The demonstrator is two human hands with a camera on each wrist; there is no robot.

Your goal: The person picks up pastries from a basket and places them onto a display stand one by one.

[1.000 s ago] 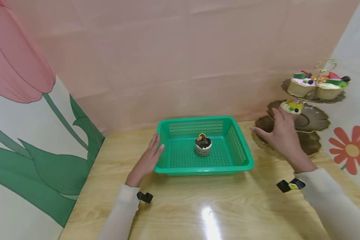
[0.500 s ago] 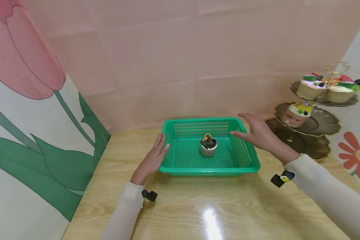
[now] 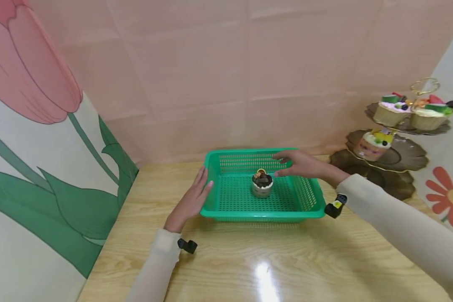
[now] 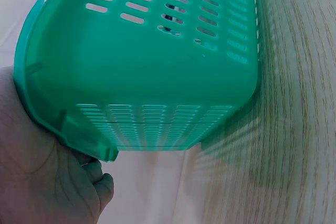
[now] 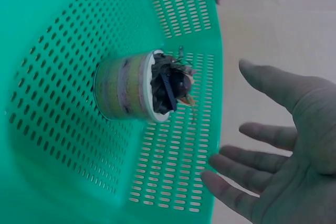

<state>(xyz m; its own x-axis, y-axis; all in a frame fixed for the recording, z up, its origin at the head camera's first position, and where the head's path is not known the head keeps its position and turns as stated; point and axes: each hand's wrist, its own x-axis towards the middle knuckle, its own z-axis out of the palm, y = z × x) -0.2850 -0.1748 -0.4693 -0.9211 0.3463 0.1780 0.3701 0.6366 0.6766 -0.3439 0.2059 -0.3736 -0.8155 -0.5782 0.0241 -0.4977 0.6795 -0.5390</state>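
Observation:
A green plastic basket [image 3: 264, 214] with slotted walls stands on the table. Inside it, upright on the perforated floor, is a small cake cup [image 3: 262, 188] topped with dark chocolate pieces and white cream; its layered side shows in the right wrist view. My left hand [image 3: 191, 199] rests against the basket's left rim, fingers extended. In the left wrist view that hand [image 4: 42, 177] lies along the outside of the rim. Over the basket's right side, my right hand [image 3: 300, 164] holds nothing. Its fingers [image 5: 247, 174] are spread and apart from the cake cup.
A tiered brown stand [image 3: 404, 153] with a gold handle is at the right. Two fruit-topped cupcakes [image 3: 390, 111] sit on its top tier, and a fruit-topped cup [image 3: 373, 146] is on the middle one. A pink backdrop [image 3: 196, 84] hangs behind the wooden table [image 3: 226, 260].
My right hand has left the fruit-topped cup on the stand and moved left over the basket, near the chocolate cake cup. The left hand stays at the rim. The head view shifted slightly.

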